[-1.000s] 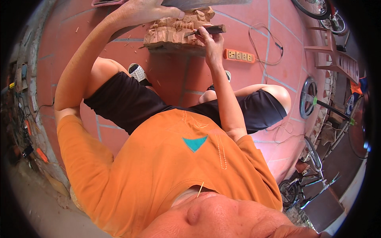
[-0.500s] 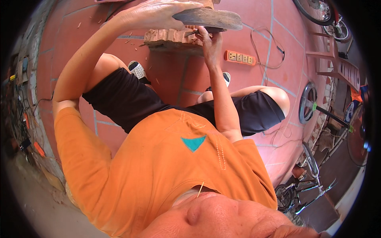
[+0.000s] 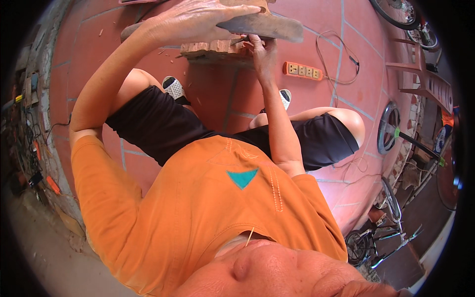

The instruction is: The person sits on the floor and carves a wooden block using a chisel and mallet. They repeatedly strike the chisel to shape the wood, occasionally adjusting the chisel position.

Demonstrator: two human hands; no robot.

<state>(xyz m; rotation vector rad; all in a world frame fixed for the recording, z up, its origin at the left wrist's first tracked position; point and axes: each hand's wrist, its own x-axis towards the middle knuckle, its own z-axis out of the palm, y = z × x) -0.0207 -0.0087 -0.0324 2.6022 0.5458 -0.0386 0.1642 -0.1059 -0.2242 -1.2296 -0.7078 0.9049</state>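
Orange power strip [image 3: 302,71] on red tiles; bicycle [image 3: 381,237] lower right

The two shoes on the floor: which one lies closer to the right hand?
The shoe beside the right forearm, just below the right hand. The other shoe sits farther left, under the left arm.
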